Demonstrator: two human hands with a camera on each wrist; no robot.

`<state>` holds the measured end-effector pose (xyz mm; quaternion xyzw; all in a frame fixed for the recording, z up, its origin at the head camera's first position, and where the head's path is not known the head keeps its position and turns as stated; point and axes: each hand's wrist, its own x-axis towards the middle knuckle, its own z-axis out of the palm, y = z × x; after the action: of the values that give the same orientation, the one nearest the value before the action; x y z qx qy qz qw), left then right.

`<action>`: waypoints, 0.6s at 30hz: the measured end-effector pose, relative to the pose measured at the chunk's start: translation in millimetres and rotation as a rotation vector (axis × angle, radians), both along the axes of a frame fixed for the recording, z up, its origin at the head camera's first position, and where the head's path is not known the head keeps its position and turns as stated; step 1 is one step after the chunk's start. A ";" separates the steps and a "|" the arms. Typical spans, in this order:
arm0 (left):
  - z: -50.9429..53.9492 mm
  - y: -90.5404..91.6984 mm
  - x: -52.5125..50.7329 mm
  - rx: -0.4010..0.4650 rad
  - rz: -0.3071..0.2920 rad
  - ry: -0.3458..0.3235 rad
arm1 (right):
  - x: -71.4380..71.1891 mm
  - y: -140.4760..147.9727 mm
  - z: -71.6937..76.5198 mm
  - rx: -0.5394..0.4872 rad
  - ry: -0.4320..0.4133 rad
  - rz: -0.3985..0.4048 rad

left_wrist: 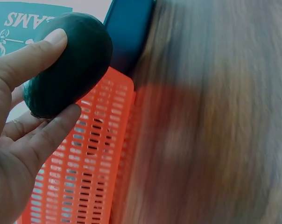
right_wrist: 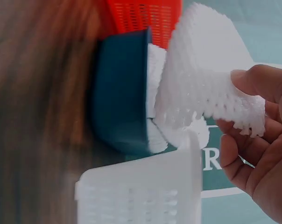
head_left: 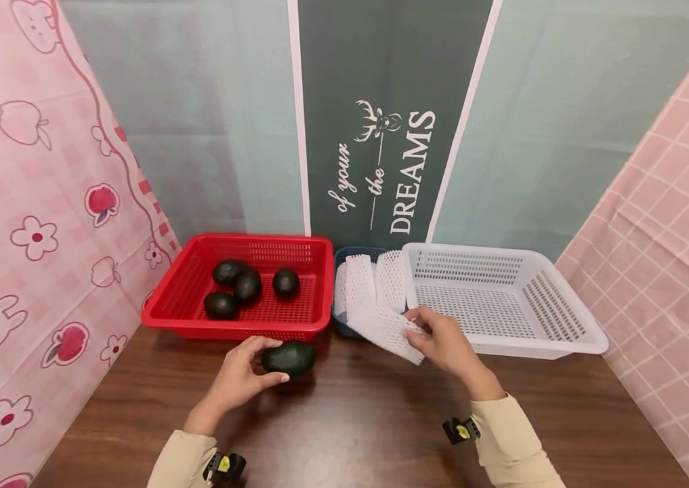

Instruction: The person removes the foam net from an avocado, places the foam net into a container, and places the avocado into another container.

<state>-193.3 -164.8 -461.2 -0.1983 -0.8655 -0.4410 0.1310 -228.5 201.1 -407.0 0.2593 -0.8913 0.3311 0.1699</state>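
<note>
My left hand point(head_left: 240, 373) grips a dark green avocado point(head_left: 290, 358) between thumb and fingers, just in front of the red basket point(head_left: 237, 332). In the left wrist view the avocado point(left_wrist: 73, 65) has the thumb on one side and fingers on the other. With thumb and fingers my right hand point(head_left: 446, 342) pinches the edge of a white foam net sleeve point(head_left: 388, 331), at the front of the blue bin point(head_left: 344, 330). Seen from the right wrist, the sleeve point(right_wrist: 211, 60) hangs flattened from the fingers point(right_wrist: 246, 144). More foam sleeves point(head_left: 359, 281) stand in the bin.
Several avocados point(head_left: 248, 285) lie in the red basket at the left. A white perforated basket point(head_left: 503, 344) stands to the right of the blue bin. All three containers line the back of the brown wooden table point(head_left: 344, 427), against a printed cloth point(head_left: 374, 81).
</note>
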 end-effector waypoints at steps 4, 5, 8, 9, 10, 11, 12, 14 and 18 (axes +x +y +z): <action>-1.7 -7.7 2.2 -0.015 0.015 0.009 | -10.2 -6.8 10.8 -0.039 -0.008 -0.046; -2.1 -9.6 2.6 -0.020 0.020 0.012 | -12.7 -9.0 13.2 -0.047 -0.011 -0.057; -3.3 -14.4 3.0 -0.032 0.034 0.010 | -20.4 -15.6 18.7 -0.074 -0.006 -0.083; -3.4 -15.5 3.1 -0.033 0.036 0.009 | -23.3 -17.8 19.9 -0.088 0.003 -0.091; -3.4 -16.7 3.1 -0.034 0.041 0.008 | -26.0 -20.0 21.1 -0.108 0.011 -0.100; -3.4 -17.9 3.1 -0.034 0.044 0.007 | -28.9 -22.3 22.2 -0.129 0.024 -0.110; -3.3 -19.0 3.0 -0.033 0.048 0.006 | -32.1 -24.4 22.7 -0.145 0.036 -0.123; -2.7 -20.9 3.0 -0.029 0.050 0.008 | -38.1 -28.5 23.7 -0.184 0.055 -0.151; -2.3 -24.6 3.1 -0.026 0.059 0.028 | -50.1 -35.0 24.1 -0.220 0.058 -0.242</action>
<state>-190.3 -189.5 -463.5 -0.1803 -0.8747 -0.4229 0.1534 -278.6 166.1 -382.9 0.1393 -0.8690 0.3963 0.2615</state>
